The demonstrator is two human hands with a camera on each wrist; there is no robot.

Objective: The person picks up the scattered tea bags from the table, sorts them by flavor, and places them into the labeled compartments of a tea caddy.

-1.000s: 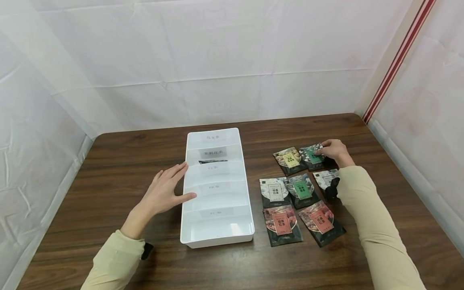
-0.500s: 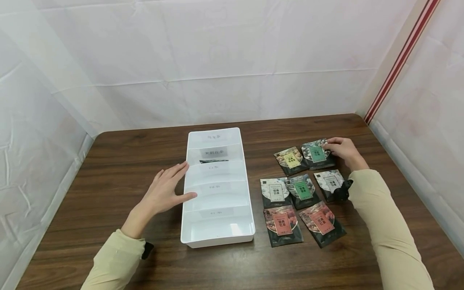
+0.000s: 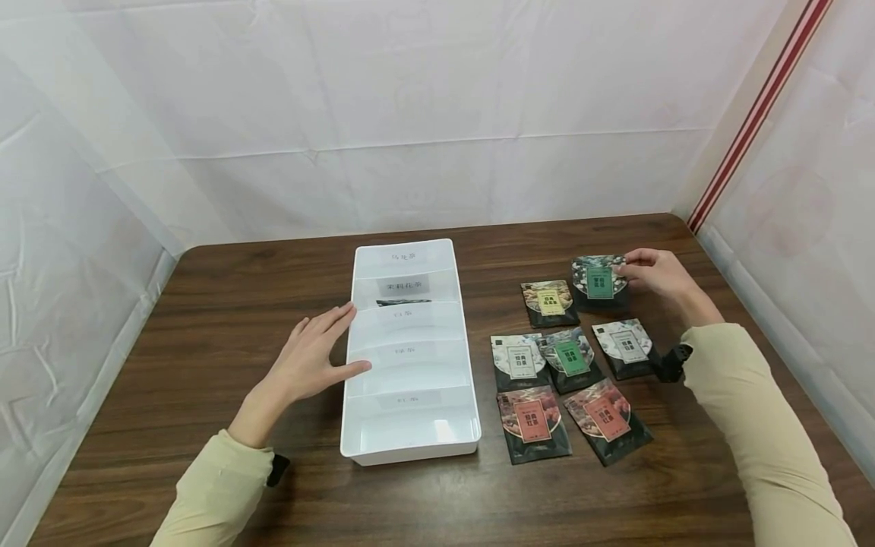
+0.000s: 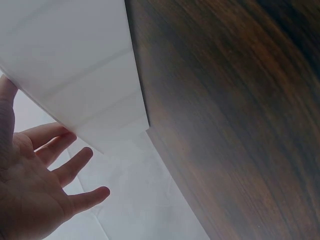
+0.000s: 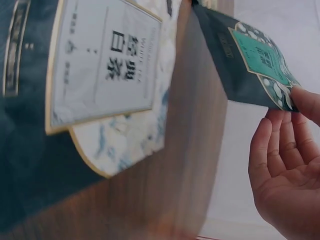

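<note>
Right-hand grip pinches the teal-label tea packet by its corner, raised off the desk, right of frame centre. Left-hand grip, released, rests flat against the white tray.

Your right hand has lifted the teal packet off the table, tipping it upright, clear of the yellow packet; arm drawn right

packet: dark tea sachet with a teal label and white blossoms
pose: lifted, tilted up, face toward the camera
place: far end of the sachet group
hold: pinched at its right corner
</note>
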